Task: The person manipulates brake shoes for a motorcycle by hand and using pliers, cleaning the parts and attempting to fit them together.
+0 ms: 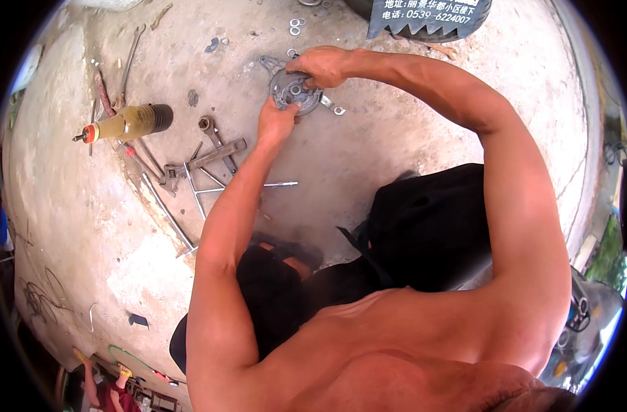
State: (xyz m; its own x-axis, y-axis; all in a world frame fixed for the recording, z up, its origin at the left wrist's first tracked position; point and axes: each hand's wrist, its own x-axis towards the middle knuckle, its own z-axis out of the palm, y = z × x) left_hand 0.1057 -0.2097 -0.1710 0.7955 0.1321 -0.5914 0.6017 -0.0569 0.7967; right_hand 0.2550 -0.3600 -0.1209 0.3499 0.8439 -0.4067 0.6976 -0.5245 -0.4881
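Torso (396, 336): bare, nearest the camera, on the near side of both grips.
Bottle (140, 121): amber with a red cap, well left of the left grip; standing or lying, I cannot tell.
Wrench (210, 154): adjustable, on the floor (354, 144), left of the left grip and nearer the body.
T-bar (280, 185): silvery, on the near side of the left grip, crossing under that forearm.
Left grip (277, 118): closed on the plate's near rim, thumb on its face.
Plate (284, 86): round, grey metal, between the two grips; whether it touches the floor is unclear.
Rings (295, 26): small, beyond the right grip, slightly left.
Right grip (320, 69): closed on the plate's far side, fingertips partly hidden.
Lever (333, 105): juts from the plate, just nearer than the right grip.
Step in hand: probably turning or adjusting the plate.
Next move: likely calls for a steady left grip while the right works the fittings.
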